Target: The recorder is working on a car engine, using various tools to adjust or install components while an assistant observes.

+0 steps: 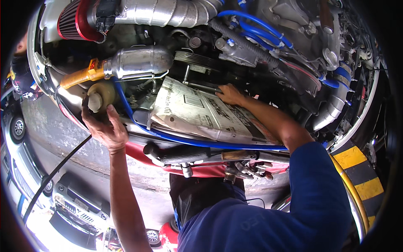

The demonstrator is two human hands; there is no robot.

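Note:
I lean over an open car engine bay. My left hand (105, 126) rests on the front edge of the bay, fingers curled against the bodywork just below a round beige reservoir cap (100, 97). My right hand (230, 95) reaches deep into the bay, fingers pressed on a dark metal part at the far edge of a sheet of newspaper (197, 113) spread over the engine. Whether the right hand grips anything, I cannot tell. A blue hose (189, 141) runs along the near side of the paper.
A red cone air filter (73, 19) and silver intake pipe (168, 12) lie at the back. A metal canister (138, 62) with a yellow end sits left. Blue hoses (256, 29) cross the engine. Tools (247, 167) lie on the front panel. Parked cars (75, 201) stand on the floor.

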